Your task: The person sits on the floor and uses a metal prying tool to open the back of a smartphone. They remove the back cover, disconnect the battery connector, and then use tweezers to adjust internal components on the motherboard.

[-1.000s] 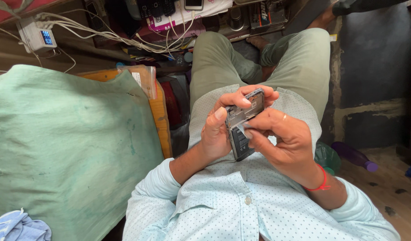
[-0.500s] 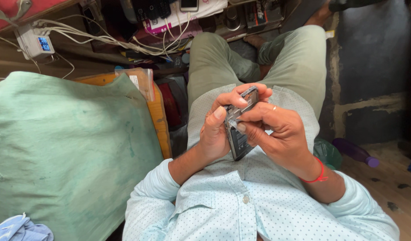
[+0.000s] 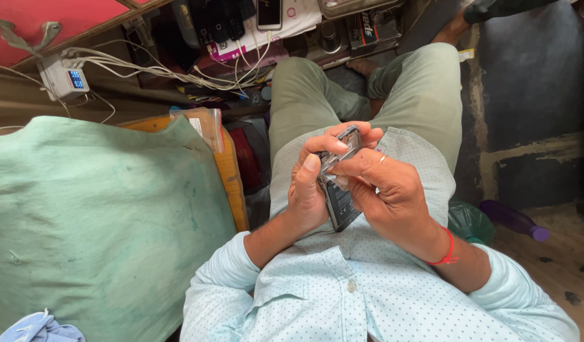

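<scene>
Two hands meet over your lap, and both are wrapped around one small dark mobile phone (image 3: 337,183), a slim keypad handset held at a slant with its upper end pointing away from you and to the right. Your left hand (image 3: 308,190) cradles it from the left side, fingers curled together behind the body and the thumb lying straight up along its left edge. Your right hand (image 3: 384,190) covers it from the right, fingers folded over the upper end so that the grey top of the handset peeks out between them, while the thumb presses on the face near the middle. A thin ring sits on one right finger, and a red thread bracelet (image 3: 445,252) circles that wrist. The phone hangs just above the hem of your pale dotted shirt (image 3: 361,297), between your two knees in olive trousers (image 3: 425,95). To your left lies a wide green cloth (image 3: 102,215) spread over an orange-edged board (image 3: 232,183), with a blue rag (image 3: 35,329) at its near corner. Beyond it, a white charging block with a small lit display (image 3: 64,77) feeds a bundle of white cables (image 3: 178,73) running towards a shelf. On the wooden floor to your right lie a purple bottle (image 3: 514,218) and, just beside your elbow, a green bottle (image 3: 469,223).
</scene>
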Demonstrator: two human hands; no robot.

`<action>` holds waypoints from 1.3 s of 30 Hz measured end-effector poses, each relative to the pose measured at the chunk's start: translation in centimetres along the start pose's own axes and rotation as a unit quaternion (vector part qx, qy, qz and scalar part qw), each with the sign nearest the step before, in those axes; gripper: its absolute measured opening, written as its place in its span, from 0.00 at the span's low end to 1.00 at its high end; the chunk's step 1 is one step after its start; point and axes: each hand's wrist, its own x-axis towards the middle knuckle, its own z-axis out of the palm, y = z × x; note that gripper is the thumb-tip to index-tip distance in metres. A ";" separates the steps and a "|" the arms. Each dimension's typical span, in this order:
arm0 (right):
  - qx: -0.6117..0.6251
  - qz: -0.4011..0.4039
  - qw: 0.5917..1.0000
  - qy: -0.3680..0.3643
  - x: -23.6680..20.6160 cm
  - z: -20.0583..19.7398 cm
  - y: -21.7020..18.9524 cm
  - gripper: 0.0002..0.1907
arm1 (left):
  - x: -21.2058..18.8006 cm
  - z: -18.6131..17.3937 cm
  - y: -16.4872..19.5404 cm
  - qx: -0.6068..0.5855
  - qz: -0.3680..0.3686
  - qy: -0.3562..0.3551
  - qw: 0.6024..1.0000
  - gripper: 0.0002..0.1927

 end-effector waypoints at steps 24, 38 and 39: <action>0.002 -0.006 0.999 0.037 -0.4 0.6 0.8 0.03 | 0.1 0.0 -0.2 -0.007 0.007 -0.024 1.000 0.16; 0.000 0.041 0.998 -0.041 0.2 -1.0 0.6 0.04 | 0.1 0.2 -0.1 -0.003 0.002 -0.009 1.000 0.15; -0.001 0.044 0.998 -0.044 0.2 -1.0 0.6 0.04 | 0.1 0.2 -0.1 -0.006 0.002 -0.007 1.000 0.15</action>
